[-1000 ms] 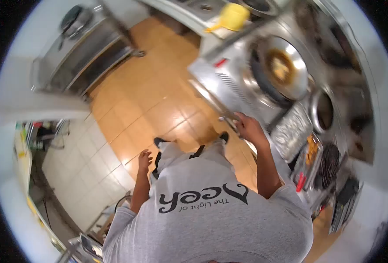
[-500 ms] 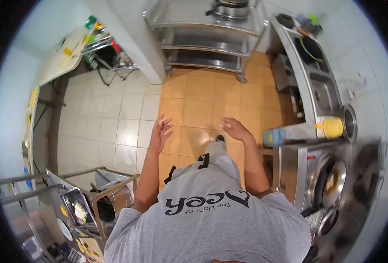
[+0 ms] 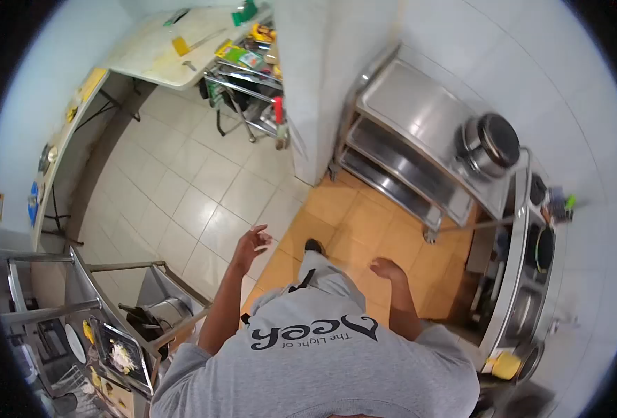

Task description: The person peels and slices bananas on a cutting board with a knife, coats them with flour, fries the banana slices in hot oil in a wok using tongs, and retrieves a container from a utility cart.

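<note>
My left hand (image 3: 252,247) hangs in the air over the tiled floor, fingers apart and loosely bent, with nothing in it. Across from it, my right hand (image 3: 388,269) is held low in front of my body above the orange floor tiles (image 3: 353,216). Its fingers curl a little and look slightly blurred; no object shows in them. Neither hand touches anything. One shoe (image 3: 314,246) is visible ahead of my grey trousers. Nearest to my left arm is a metal rack (image 3: 176,279) with a pot (image 3: 169,311) inside it.
Ahead on the right stands a steel trolley (image 3: 413,97) bearing a large pot (image 3: 491,145). A wall edge (image 3: 308,90) juts out beside a small cart of packets (image 3: 249,59). A white table (image 3: 148,52) runs along the left. The sink (image 3: 524,310) and a yellow dipper (image 3: 505,365) are at right.
My view has turned left and moved forward, so the trolley now sits to the right and the stove has mostly left view. Both hands stay raised and empty.
</note>
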{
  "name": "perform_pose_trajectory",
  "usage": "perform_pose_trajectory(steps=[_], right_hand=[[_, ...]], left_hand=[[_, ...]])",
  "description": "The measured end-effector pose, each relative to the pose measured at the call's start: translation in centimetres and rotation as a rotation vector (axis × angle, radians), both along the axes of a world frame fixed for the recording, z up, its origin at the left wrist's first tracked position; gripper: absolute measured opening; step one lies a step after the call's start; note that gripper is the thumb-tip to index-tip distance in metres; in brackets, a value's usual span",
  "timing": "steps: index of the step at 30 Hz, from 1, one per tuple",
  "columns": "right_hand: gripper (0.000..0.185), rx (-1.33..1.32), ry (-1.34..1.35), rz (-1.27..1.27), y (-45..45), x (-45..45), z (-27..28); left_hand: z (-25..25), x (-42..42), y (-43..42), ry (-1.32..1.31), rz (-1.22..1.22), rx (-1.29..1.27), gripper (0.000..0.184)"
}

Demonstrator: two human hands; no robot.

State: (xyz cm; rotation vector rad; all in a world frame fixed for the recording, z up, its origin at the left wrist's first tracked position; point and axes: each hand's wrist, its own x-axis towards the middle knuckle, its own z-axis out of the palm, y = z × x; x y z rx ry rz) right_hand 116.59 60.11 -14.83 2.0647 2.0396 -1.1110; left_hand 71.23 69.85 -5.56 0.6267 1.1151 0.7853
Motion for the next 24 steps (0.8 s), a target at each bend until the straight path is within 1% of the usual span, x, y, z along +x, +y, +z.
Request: perform_pose_trajectory(steps=[1,2,3,4,5,6,7,8,11,13,14,16,17,18,19,21,22,23,24], right_hand=[[0.038,-0.023,-0.020,0.067,5.3,-2.1,0.6],[0.036,-0.050,-0.037,0.127,11.9,-4.6,1.5],[0.031,0.007,0.069,0.175,16.8,-8.1,7.4],[0.032,0.101,0.148,0.232,21.3,-10.3,6.9],[0.034,0.116,0.312,0.183,24.7,-13.2,8.9],[0.036,0.139,0.480,0.128,27.8,-16.2,10.8],[0.038,0.187,0.489,0.226,31.1,-18.9,9.8],[0.040,0.231,0.497,0.318,33.9,-21.3,8.6],[0.039,0.043,0.611,0.357,38.1,-28.8,11.9],[0.039,-0.064,0.652,0.353,40.1,-32.1,11.9],[0.039,-0.116,0.678,0.343,40.5,-33.9,12.0],[0.038,-0.232,0.929,0.070,41.0,-36.9,9.3],[0.038,-0.286,1.044,-0.060,41.6,-37.7,8.3],[0.036,-0.316,1.017,-0.103,42.4,-38.4,10.9],[0.035,-0.279,1.072,-0.135,43.4,-39.0,11.1],[0.034,-0.197,1.189,-0.191,45.6,-40.0,11.6],[0.034,-0.047,1.238,-0.118,47.1,-39.9,12.5],[0.033,0.016,1.233,-0.183,49.2,-39.7,13.5],[0.032,0.075,1.223,-0.246,51.3,-39.4,15.9]], left_hand=[[0.7,-1.5,2.0,0.036,0.002,-0.012,0.059],[1.6,-2.9,4.4,0.052,0.035,0.028,0.056],[2.3,-4.1,6.5,0.043,0.108,0.099,0.053],[2.6,-5.4,8.3,0.026,0.164,0.131,0.053],[2.6,-6.5,10.3,0.007,0.219,0.172,0.054],[2.6,-7.2,12.0,-0.044,0.274,0.139,0.053],[2.5,-8.1,13.5,-0.097,0.325,0.109,0.053],[2.2,-9.1,15.4,-0.148,0.370,0.074,0.052],[-0.5,-12.5,20.9,-0.145,0.324,0.001,0.056],[-0.8,-14.3,25.7,-0.112,0.253,-0.003,0.055],[-0.7,-15.3,27.8,-0.103,0.215,-0.002,0.055],[-0.6,-17.9,33.0,-0.088,0.113,0.005,0.056],[0.0,-18.9,35.6,-0.033,0.049,0.027,0.056],[1.0,-19.8,37.9,0.019,-0.010,0.049,0.056],[1.9,-20.7,40.4,0.072,-0.069,0.075,0.056],[2.7,-22.3,45.1,0.084,-0.144,0.099,0.055],[3.0,-22.8,47.5,0.096,-0.166,0.113,0.055],[3.2,-23.1,50.4,0.108,-0.188,0.132,0.055],[3.3,-23.2,52.7,0.059,-0.197,0.154,0.055]])
